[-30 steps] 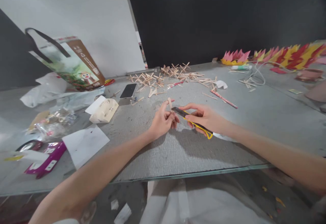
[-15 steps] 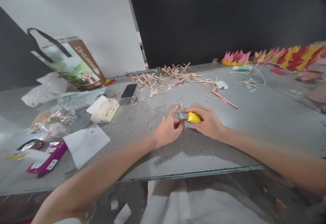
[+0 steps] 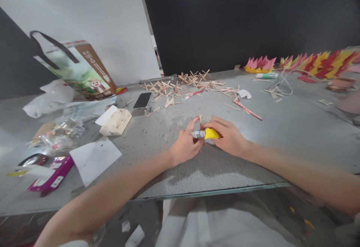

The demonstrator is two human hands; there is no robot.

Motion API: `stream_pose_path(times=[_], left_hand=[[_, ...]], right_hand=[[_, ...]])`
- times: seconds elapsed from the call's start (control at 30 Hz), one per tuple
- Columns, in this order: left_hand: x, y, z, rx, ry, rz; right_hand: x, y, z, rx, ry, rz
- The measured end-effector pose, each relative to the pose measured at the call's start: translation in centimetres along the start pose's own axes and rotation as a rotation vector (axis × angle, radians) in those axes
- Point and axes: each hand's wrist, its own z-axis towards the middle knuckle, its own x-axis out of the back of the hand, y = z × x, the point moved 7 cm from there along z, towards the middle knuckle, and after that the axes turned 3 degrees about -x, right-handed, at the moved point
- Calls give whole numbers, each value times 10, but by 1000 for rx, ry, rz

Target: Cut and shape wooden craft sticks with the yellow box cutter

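My right hand (image 3: 232, 137) is closed around the yellow handle of a utility knife (image 3: 212, 133). Its metal blade points left, across the fingers of my left hand (image 3: 185, 145). That hand is closed on a short wooden stick (image 3: 200, 120), whose upper end sticks up between the two hands. The blade lies over or against the stick; the exact contact is hidden by fingers. Beyond my hands lies a pile of wooden sticks (image 3: 165, 89), some joined in star-like shapes.
A phone (image 3: 142, 100), a cream-coloured packet (image 3: 116, 122) and a paper sheet (image 3: 95, 159) lie left. Behind them stands a printed bag (image 3: 84, 71). A red patterned stick (image 3: 247, 110) and folded-paper pieces (image 3: 260, 65) are right. The table edge (image 3: 213, 193) is near me.
The knife has slid down along the stick, a little toward me and to the left. More of the stick's upper end shows. Both hands keep their holds.
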Motion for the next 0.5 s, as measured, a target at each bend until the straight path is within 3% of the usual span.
stream_pose_path(times=[0.5], left_hand=[[-1,-5,-2,-27,-8,-10]], right_hand=[[-17,2,-1,-50,-188,-134]])
